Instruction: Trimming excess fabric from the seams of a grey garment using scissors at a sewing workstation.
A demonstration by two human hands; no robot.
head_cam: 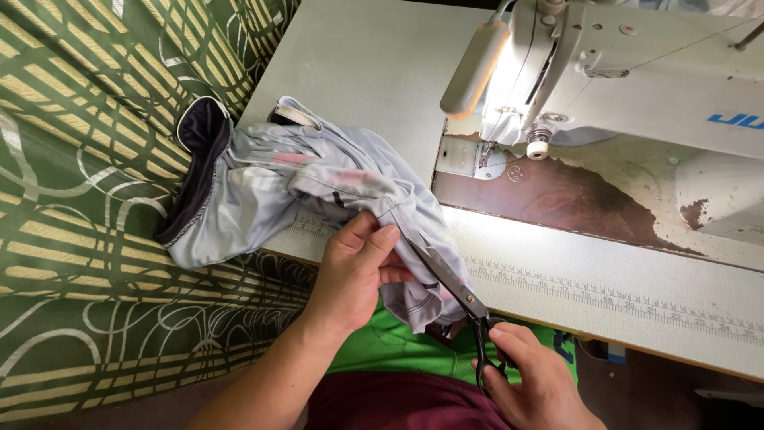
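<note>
left hand (pixel 354 275) comes up from the lower middle of the view, forearm angled from the bottom left, wrist a little bent, and the fingers are curled shut on a fold of the pale grey garment (pixel 318 187) right at the front edge of the sewing table (pixel 374 72). the thumb lies on top of the cloth and the fingertips pinch the seam beside it, so the fabric is held taut toward the other hand.

right hand (pixel 529 378) sits low at the bottom edge, knuckles turned up, with its fingers through the black loops of a pair of scissors (pixel 458 291) and closed around them. the blades point up and to the left, lying along the grey seam just beside the left thumb; whether they are parted or shut i cannot tell from here, as the cloth covers part of them.

most of the garment is bunched on the table's left corner, its dark-lined collar (pixel 199 151) hanging over the edge against a green patterned cloth (pixel 87 199) that fills the left side. a white sewing machine (pixel 629 72) stands at the upper right with its lamp lit over the needle plate, and a printed ruler strip (pixel 605 299) runs along the table's near edge. below the hands show a bright green shirt (pixel 398 346) and maroon cloth.
</note>
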